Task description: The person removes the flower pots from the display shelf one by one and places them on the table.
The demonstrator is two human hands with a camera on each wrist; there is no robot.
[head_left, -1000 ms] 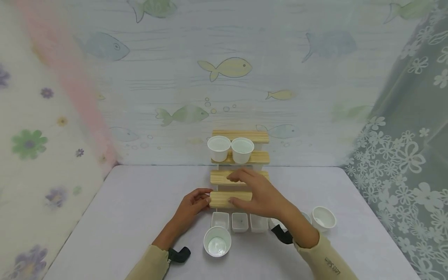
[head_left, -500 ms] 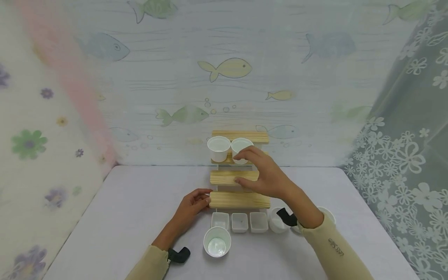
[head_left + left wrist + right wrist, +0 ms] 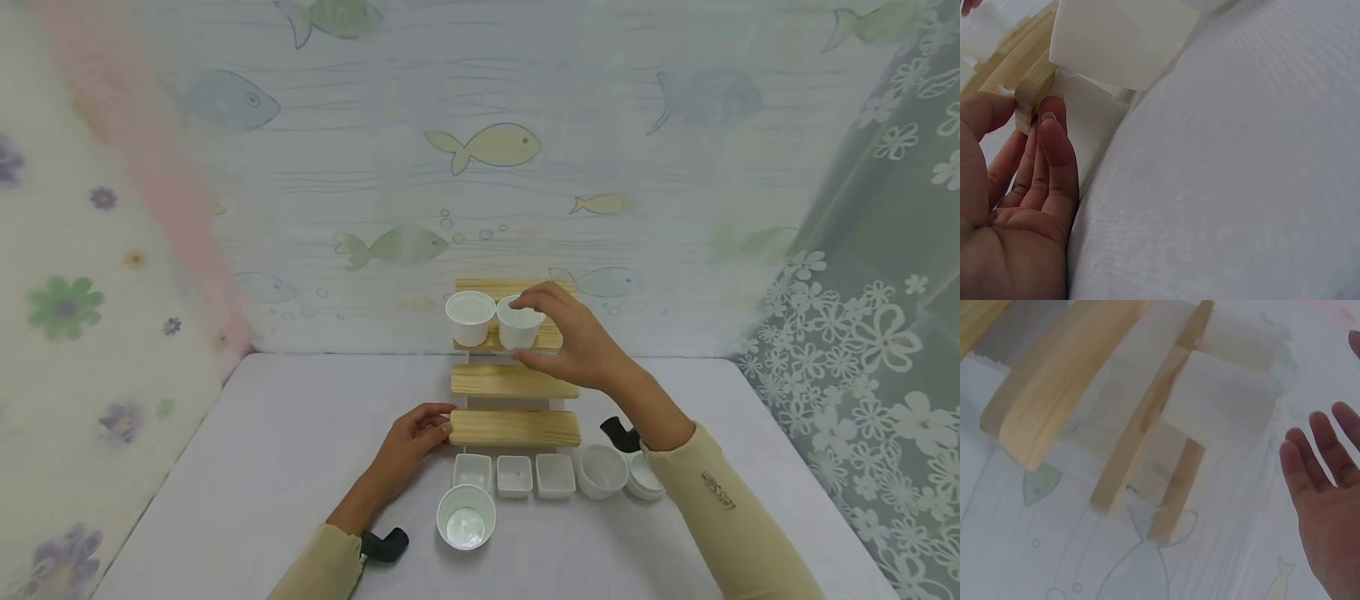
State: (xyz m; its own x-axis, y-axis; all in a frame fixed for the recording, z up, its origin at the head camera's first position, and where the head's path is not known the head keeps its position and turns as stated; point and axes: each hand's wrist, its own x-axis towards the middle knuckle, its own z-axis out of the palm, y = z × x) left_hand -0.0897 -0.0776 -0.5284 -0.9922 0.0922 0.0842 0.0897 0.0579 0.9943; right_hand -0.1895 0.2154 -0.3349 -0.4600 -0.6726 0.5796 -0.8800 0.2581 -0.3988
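A stepped wooden shelf [image 3: 514,428] with several slats stands at the table's middle. My left hand [image 3: 408,442] pinches the left end of its lowest slat; the left wrist view shows the thumb and fingers on that slat end [image 3: 1034,94]. Two white round cups sit side by side on an upper slat, the left cup [image 3: 470,320] and the right cup [image 3: 517,329]. Beside the right cup is my right hand [image 3: 573,337], thumb and fingers apart. In the right wrist view that hand [image 3: 1335,494] stands clear of the white cup [image 3: 1225,403].
In front of the shelf stand a square white container [image 3: 472,472], two more like it, and a round white tub [image 3: 602,472]. Nearer lies another white tub [image 3: 466,518]. White round pieces [image 3: 645,477] are partly behind the right sleeve. A fish-print wall backs the table.
My right hand has risen from the lower slats to the right cup on the upper slat. The left hand has stayed on the slat end.
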